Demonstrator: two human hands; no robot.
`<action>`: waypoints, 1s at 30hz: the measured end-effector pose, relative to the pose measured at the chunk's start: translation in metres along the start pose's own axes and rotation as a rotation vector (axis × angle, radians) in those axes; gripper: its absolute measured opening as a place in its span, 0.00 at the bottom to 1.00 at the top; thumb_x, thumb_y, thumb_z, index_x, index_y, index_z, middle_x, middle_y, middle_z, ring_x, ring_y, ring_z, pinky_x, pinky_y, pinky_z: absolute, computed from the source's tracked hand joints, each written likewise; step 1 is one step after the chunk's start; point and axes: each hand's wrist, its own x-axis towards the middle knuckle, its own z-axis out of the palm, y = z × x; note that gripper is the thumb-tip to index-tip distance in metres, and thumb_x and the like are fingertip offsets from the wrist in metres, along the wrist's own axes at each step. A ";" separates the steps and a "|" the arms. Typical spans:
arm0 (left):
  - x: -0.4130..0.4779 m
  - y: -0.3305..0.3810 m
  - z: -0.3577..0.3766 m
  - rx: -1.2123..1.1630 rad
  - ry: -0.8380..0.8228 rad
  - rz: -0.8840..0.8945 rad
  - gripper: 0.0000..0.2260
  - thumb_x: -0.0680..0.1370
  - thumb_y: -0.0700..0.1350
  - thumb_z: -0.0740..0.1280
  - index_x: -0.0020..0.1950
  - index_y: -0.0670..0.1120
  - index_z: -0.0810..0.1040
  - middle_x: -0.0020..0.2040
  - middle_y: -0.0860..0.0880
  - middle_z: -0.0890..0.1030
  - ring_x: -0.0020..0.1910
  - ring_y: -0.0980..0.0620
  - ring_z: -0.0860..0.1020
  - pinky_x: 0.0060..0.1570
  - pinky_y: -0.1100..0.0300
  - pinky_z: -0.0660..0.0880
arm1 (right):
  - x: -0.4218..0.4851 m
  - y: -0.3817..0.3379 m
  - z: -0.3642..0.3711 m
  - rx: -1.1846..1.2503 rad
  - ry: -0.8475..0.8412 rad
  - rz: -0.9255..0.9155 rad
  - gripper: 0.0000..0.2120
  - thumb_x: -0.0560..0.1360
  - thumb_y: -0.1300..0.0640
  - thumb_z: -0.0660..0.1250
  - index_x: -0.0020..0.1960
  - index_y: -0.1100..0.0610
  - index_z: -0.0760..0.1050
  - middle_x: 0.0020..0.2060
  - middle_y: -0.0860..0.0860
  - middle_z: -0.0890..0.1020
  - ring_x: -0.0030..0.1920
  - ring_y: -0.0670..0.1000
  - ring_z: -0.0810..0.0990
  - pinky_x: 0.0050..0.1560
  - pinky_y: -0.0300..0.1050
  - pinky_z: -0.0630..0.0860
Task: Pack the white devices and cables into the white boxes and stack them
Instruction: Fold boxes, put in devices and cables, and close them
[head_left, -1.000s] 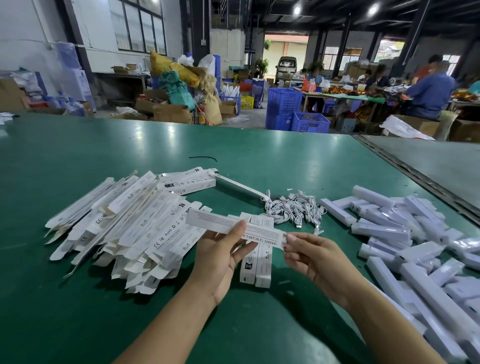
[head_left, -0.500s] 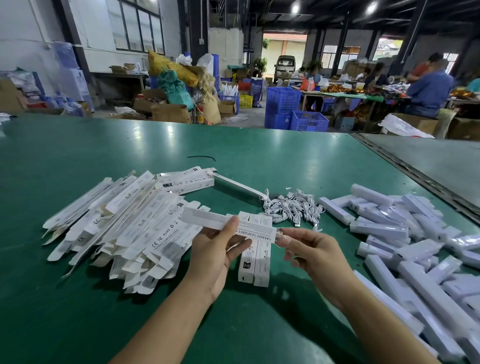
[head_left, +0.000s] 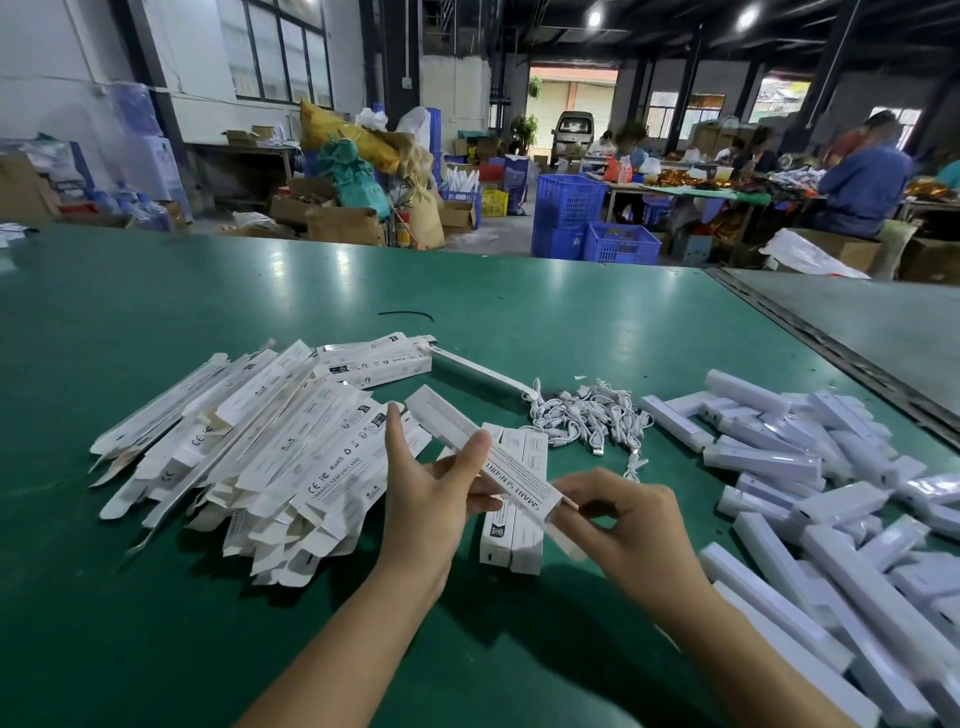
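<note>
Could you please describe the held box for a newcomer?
Over the green table, between the heap of flat white cartons and the white bar-shaped devices, the left hand and right hand hold a long printed white cardboard box. No other box is aloft.

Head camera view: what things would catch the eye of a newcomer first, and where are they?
In the middle, the left grip and right grip hold one long white box above the green table. A big heap of flat white boxes lies to the left, and a pile of white devices fills the right side, with a tangle of white cables between them, farther back.
</note>
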 end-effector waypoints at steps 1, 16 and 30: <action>0.000 0.000 0.000 0.000 0.003 0.001 0.47 0.68 0.54 0.74 0.78 0.64 0.48 0.42 0.42 0.86 0.37 0.47 0.85 0.34 0.59 0.80 | 0.000 0.000 -0.002 0.000 -0.037 -0.006 0.08 0.72 0.61 0.75 0.48 0.49 0.84 0.40 0.38 0.85 0.38 0.43 0.84 0.42 0.40 0.81; -0.003 -0.006 -0.006 0.459 -0.122 0.234 0.20 0.73 0.62 0.68 0.64 0.63 0.74 0.39 0.54 0.82 0.40 0.58 0.80 0.44 0.61 0.76 | -0.002 -0.002 0.006 0.004 0.143 0.034 0.06 0.70 0.64 0.76 0.39 0.54 0.84 0.30 0.39 0.83 0.27 0.38 0.77 0.31 0.26 0.69; -0.015 0.000 -0.005 0.862 -0.237 0.371 0.31 0.69 0.69 0.66 0.69 0.59 0.75 0.55 0.59 0.83 0.58 0.67 0.77 0.59 0.66 0.73 | -0.001 -0.001 0.001 -0.048 0.061 -0.153 0.04 0.77 0.58 0.68 0.46 0.59 0.76 0.42 0.43 0.81 0.43 0.42 0.81 0.42 0.34 0.77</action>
